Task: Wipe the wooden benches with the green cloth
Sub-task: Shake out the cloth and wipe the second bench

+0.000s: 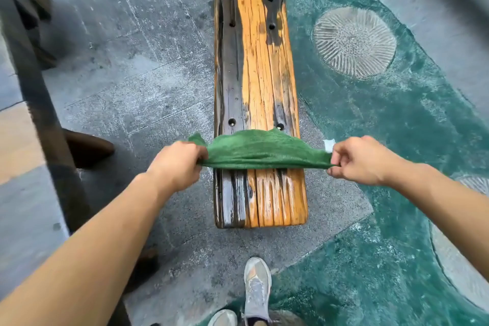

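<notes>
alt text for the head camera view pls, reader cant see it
Seen from above, a person's left hand and right hand each grip one end of a green cloth stretched across the near part of a long wooden bench. The wood nearest the camera looks wet and glossy. Grey paving and a green floor surround it; two shoes show below.

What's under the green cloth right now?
The wooden bench: the green cloth, held stretched by the left hand and right hand, spans its width. The strip of planks beneath is hidden.

Left hand (pixel 177 164), right hand (pixel 362 160), forearms (pixel 92 233) bare; grey mesh trainers (pixel 257 288), pale toe caps, dark sock (pixel 253 321) at ankle
</notes>
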`<control>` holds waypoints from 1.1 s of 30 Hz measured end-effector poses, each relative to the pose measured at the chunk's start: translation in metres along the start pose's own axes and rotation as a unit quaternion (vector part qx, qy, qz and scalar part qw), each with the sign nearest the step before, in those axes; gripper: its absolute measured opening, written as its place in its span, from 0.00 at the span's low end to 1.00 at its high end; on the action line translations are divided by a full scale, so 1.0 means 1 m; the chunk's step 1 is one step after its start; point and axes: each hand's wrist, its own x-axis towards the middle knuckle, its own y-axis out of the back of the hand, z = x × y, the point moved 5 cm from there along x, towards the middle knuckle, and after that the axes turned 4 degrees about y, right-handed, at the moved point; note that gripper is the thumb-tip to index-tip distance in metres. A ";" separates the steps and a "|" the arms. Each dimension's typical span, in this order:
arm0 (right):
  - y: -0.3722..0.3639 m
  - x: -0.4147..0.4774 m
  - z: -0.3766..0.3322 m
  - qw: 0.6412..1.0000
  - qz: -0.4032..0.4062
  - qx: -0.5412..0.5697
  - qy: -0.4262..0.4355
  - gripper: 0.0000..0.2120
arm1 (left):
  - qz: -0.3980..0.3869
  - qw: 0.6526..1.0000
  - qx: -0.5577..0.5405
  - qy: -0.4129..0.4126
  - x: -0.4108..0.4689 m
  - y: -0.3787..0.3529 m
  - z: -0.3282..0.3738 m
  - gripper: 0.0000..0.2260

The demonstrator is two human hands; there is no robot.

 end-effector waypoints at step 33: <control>-0.283 0.062 -0.034 0.965 0.254 0.002 -0.059 0.38 | 0.222 0.970 -0.075 0.066 0.018 -0.254 0.076 0.30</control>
